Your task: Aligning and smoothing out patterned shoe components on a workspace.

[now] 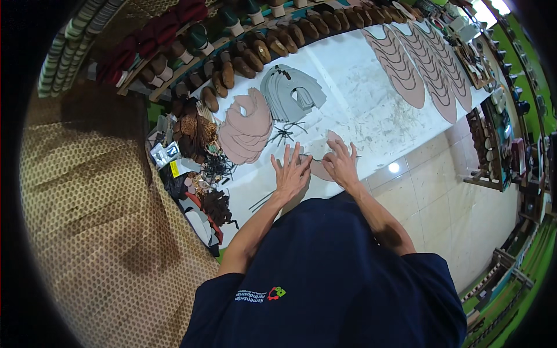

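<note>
On the white worktable, a pink-beige upper piece (319,170) lies near the front edge, partly covered by my hands. A thin dark strip (316,159) runs across it. My left hand (292,175) rests at the left end of the strip, its outer fingers spread and its index finger and thumb beside the strip. Over the piece, my right hand (341,165) is bent, fingertips and thumb drawn together at the strip. Beyond them is a small heap of loose dark strips (285,133). Fanned stacks of pink-beige pieces (246,130) and grey pieces (290,93) lie farther left.
Pink-beige pieces (403,72) overlap in rows at the table's far right. Brown shoe lasts (272,45) line the back edge. Scraps and dark cords (216,168) clutter the left end. A patterned brown covering (98,191) spreads at left; racks (487,153) stand right.
</note>
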`<state>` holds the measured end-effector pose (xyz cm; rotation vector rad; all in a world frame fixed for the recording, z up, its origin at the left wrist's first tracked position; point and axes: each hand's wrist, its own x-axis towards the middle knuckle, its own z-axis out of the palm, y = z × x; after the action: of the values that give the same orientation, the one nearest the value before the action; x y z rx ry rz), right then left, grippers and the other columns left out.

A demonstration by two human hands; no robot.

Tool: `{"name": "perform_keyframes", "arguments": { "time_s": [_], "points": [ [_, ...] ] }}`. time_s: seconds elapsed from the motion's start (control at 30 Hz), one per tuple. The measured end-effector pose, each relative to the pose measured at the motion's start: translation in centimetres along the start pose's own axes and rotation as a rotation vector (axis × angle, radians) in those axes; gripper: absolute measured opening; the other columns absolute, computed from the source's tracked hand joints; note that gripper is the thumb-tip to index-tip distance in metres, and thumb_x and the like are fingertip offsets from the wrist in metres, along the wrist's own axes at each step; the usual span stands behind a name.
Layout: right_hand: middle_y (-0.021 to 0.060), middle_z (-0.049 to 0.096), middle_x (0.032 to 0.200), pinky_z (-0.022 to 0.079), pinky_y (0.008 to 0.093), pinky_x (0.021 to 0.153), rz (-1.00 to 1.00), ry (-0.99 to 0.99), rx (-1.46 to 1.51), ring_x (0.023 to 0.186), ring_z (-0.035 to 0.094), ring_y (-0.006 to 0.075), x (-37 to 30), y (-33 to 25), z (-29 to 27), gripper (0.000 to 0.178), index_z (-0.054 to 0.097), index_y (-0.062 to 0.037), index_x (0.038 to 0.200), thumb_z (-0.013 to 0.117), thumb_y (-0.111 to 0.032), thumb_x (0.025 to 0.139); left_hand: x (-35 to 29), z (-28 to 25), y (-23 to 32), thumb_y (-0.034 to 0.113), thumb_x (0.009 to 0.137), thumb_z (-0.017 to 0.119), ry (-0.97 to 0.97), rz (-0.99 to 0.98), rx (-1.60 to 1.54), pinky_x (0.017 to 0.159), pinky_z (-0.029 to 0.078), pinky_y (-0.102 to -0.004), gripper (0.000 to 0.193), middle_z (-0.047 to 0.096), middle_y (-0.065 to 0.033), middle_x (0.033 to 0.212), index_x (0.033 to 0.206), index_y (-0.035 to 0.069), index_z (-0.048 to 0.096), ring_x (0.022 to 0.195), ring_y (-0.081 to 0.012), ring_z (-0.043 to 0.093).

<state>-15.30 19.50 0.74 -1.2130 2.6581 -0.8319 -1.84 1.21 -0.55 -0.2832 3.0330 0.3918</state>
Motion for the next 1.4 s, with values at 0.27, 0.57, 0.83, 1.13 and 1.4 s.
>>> {"name": "perform_keyframes", "arguments": {
  "time_s": [0.27,0.57,0.83,1.13,1.4],
  "points": [
    [0.0064,0.060,0.144,0.017,0.0695,0.123,-0.003,-0.030,0.032,0.147,0.044,0.0316,-0.8,-0.7,-0.1,0.014,0.079,-0.0103,0.079,0.078,-0.023,0.085,0.0,0.0,-0.1,0.045,0.102,0.061,0.001,0.001,-0.028,0.115,0.002,-0.0827,0.051,0.012,-0.0114,0.180,0.152,0.037,0.060,0.165,-0.0385,0.006],
    [0.0063,0.063,0.141,0.016,0.0686,0.124,0.018,-0.011,0.007,0.147,0.045,0.0316,-1.1,-1.1,0.4,0.013,0.080,-0.0102,0.080,0.077,-0.022,0.085,0.0,-0.2,0.0,0.035,0.099,0.068,0.027,-0.006,-0.154,0.113,0.007,-0.0836,0.058,0.007,-0.0117,0.181,0.155,0.038,0.056,0.164,-0.0411,0.006],
    [0.0068,0.065,0.138,0.017,0.0682,0.124,0.016,0.002,-0.006,0.145,0.047,0.0319,-0.9,-0.9,0.4,0.013,0.080,-0.0100,0.079,0.077,-0.021,0.084,0.0,-0.3,0.4,0.025,0.100,0.065,0.007,0.088,-0.037,0.113,0.008,-0.0835,0.053,0.015,-0.0116,0.179,0.151,0.038,0.059,0.164,-0.0393,0.009],
    [0.0064,0.065,0.138,0.017,0.0675,0.125,-0.070,0.004,-0.075,0.145,0.048,0.0301,-0.2,-0.6,0.0,0.012,0.081,-0.0119,0.080,0.075,-0.022,0.084,0.2,-0.3,0.4,0.026,0.100,0.064,0.036,0.147,0.013,0.113,0.008,-0.0826,0.051,0.018,-0.0111,0.179,0.149,0.036,0.060,0.163,-0.0387,0.012],
    [0.0065,0.066,0.137,0.017,0.0665,0.126,-0.075,0.006,-0.095,0.144,0.049,0.0296,0.1,-0.4,0.2,0.011,0.081,-0.0116,0.079,0.074,-0.020,0.083,-0.2,-0.1,0.9,0.026,0.099,0.066,0.010,0.131,0.013,0.112,0.009,-0.0832,0.055,0.018,-0.0104,0.179,0.152,0.038,0.058,0.163,-0.0391,0.013]
  ]
}}
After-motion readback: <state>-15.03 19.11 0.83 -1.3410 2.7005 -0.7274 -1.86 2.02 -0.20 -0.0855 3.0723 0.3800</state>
